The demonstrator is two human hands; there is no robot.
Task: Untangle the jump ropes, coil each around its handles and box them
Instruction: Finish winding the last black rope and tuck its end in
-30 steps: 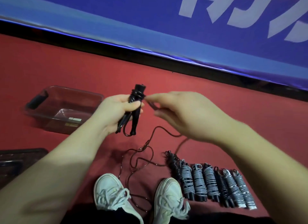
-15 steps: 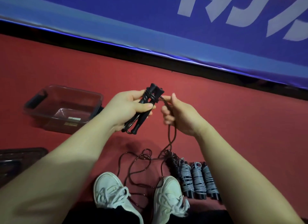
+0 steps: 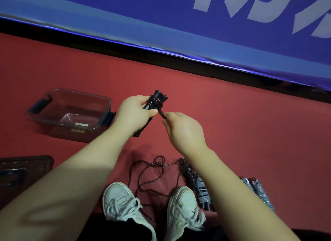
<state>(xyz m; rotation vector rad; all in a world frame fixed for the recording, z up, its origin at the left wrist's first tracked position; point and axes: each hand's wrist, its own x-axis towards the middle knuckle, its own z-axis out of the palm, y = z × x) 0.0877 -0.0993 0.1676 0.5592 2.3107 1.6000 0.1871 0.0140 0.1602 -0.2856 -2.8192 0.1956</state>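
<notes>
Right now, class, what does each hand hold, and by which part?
The left hand grips the paired black handles around their middle; the right hand pinches the rope close beside the wraps.

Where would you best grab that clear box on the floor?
The box sits upright and open. It is probably best taken by the dark handles at its two short ends, coming in from outside at each end. Its clear walls look smooth and sloped, so they would give a poorer hold.
</notes>
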